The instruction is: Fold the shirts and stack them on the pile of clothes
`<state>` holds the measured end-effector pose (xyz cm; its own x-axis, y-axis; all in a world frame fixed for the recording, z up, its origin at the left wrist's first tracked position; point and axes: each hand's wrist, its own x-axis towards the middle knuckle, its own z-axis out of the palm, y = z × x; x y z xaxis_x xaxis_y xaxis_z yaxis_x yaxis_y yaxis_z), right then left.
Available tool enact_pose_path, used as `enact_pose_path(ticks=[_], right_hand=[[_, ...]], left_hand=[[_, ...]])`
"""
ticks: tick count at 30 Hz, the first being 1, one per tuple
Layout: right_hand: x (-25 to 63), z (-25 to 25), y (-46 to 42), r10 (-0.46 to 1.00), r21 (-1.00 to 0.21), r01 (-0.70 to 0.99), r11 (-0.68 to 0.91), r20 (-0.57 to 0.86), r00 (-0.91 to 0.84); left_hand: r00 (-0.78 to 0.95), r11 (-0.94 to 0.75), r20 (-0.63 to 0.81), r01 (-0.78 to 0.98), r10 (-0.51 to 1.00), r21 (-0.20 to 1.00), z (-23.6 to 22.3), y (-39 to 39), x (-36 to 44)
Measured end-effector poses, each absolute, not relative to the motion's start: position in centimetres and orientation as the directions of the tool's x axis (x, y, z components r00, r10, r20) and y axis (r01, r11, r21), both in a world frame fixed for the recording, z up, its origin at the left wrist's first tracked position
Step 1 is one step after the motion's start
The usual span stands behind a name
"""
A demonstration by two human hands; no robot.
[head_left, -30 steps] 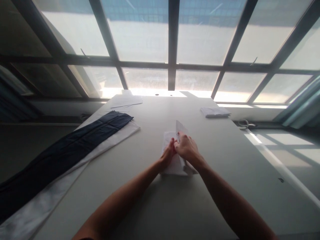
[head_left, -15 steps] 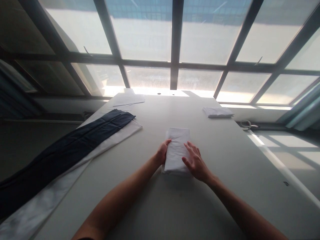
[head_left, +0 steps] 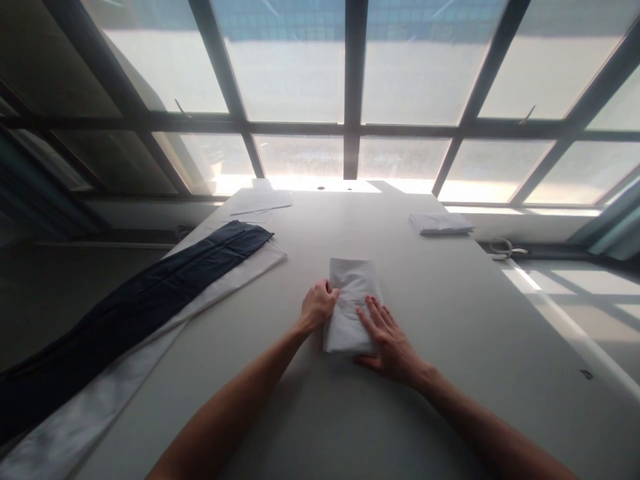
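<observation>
A white cloth [head_left: 349, 317], folded into a small upright-standing rectangle as seen from here, lies flat on the white table [head_left: 280, 407] in front of me. My left hand [head_left: 319, 305] is closed on its left edge, thumb on top and fingers curled, partly hidden. On the lower right part of the cloth rests my right hand [head_left: 391, 341], fingers stretched out and lying flat. Slight creases run over the top layer between the hands.
To the left lie dark navy trousers [head_left: 165, 293] on top of white fabric [head_left: 220, 293]. Another folded white cloth [head_left: 441, 223] sits at the far right edge. Thin white sheets [head_left: 263, 200] lie at the far left. Windows [head_left: 300, 87] stand beyond the table.
The raised flap of the cloth was laid over to the left and now lies flat. My left hand moved slightly left along the edge; my right hand slid lower and flattened.
</observation>
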<state>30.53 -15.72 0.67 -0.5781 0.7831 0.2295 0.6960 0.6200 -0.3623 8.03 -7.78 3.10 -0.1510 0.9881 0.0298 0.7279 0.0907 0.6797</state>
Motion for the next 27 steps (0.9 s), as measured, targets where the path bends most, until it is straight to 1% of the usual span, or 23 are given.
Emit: enact_pose_path(ticks=[1, 3, 4, 5, 6, 8, 9, 10, 12, 14, 16, 18, 19, 20, 22, 23, 24, 25, 27], right_hand=[[30.5, 0.6, -15.7, 0.783, -0.359, 0.698, 0.620, 0.217, -0.583], [30.4, 0.6, -15.7, 0.786, -0.356, 0.705, 0.614, 0.196, -0.586], [30.3, 0.7, -15.7, 0.787, -0.353, 0.707, 0.613, 0.188, -0.588], [30.2, 0.7, -15.6, 0.783, -0.348, 0.706, 0.617, 0.181, -0.595], [30.2, 0.8, -15.4, 0.775, -0.340, 0.701, 0.627, 0.176, -0.607], [30.6, 1.0, -14.6, 0.749, -0.324, 0.681, 0.657, 0.173, -0.640], [30.9, 1.2, -13.9, 0.732, -0.318, 0.666, 0.675, 0.172, -0.660], [31.5, 1.4, -13.0, 0.711, -0.314, 0.647, 0.695, 0.166, -0.683], [33.3, 1.9, -11.1, 0.675, -0.315, 0.614, 0.724, 0.140, -0.724], [35.5, 2.6, -9.2, 0.678, -0.342, 0.613, 0.712, 0.107, -0.728], [37.6, 3.2, -7.8, 0.697, -0.415, 0.608, 0.676, 0.093, -0.711], [38.5, 3.7, -7.2, 0.734, -0.523, 0.582, 0.622, 0.131, -0.667], [38.3, 3.8, -7.2, 0.774, -0.573, 0.578, 0.581, 0.168, -0.611], [37.6, 3.7, -7.3, 0.831, -0.611, 0.596, 0.521, 0.202, -0.519], [35.0, 3.3, -8.1, 0.936, -0.639, 0.684, 0.351, 0.224, -0.271], [33.1, 2.9, -8.6, 0.966, -0.618, 0.743, 0.257, 0.196, -0.171], [31.2, 2.6, -9.2, 0.979, -0.566, 0.800, 0.200, 0.156, -0.135], [29.4, 2.2, -9.8, 0.984, -0.505, 0.846, 0.171, 0.125, -0.124], [26.6, 1.6, -10.6, 0.984, -0.405, 0.900, 0.163, 0.129, -0.120]], left_hand=[[-0.149, 0.071, 0.081, 0.796, 0.986, 0.601, 3.3, -7.8, 7.7], [-0.112, -0.011, 0.224, 0.875, 0.968, 0.484, 3.9, -7.7, 7.5], [-0.036, -0.095, 0.280, 0.893, 0.959, 0.439, 4.2, -7.7, 7.7], [0.082, -0.206, 0.307, 0.893, 0.948, 0.399, 4.6, -7.7, 8.0], [0.232, -0.336, 0.303, 0.870, 0.924, 0.362, 4.9, -7.6, 8.5], [0.526, -0.569, 0.217, 0.763, 0.822, 0.306, 5.2, -7.2, 9.7], [0.618, -0.636, 0.162, 0.715, 0.769, 0.290, 5.2, -6.7, 10.2], [0.666, -0.668, 0.116, 0.691, 0.737, 0.277, 5.1, -6.2, 10.6], [0.662, -0.654, 0.068, 0.710, 0.746, 0.261, 4.6, -4.7, 10.7], [0.585, -0.577, 0.051, 0.776, 0.809, 0.253, 4.0, -2.8, 10.0], [0.472, -0.461, 0.021, 0.850, 0.882, 0.253, 3.5, -0.9, 8.8], [0.357, -0.344, -0.009, 0.905, 0.934, 0.252, 3.2, 0.6, 7.7], [0.319, -0.306, -0.011, 0.919, 0.948, 0.247, 3.1, 1.1, 7.3], [0.295, -0.287, 0.004, 0.927, 0.955, 0.241, 3.0, 1.4, 7.0], [0.277, -0.286, 0.070, 0.932, 0.958, 0.223, 2.9, 1.7, 6.9], [0.273, -0.290, 0.105, 0.933, 0.956, 0.213, 2.8, 1.7, 7.0], [0.268, -0.290, 0.130, 0.935, 0.955, 0.204, 2.8, 1.6, 7.0], [0.262, -0.287, 0.143, 0.938, 0.954, 0.194, 2.9, 1.5, 7.1], [0.258, -0.280, 0.135, 0.944, 0.957, 0.175, 3.2, 1.3, 7.0]])
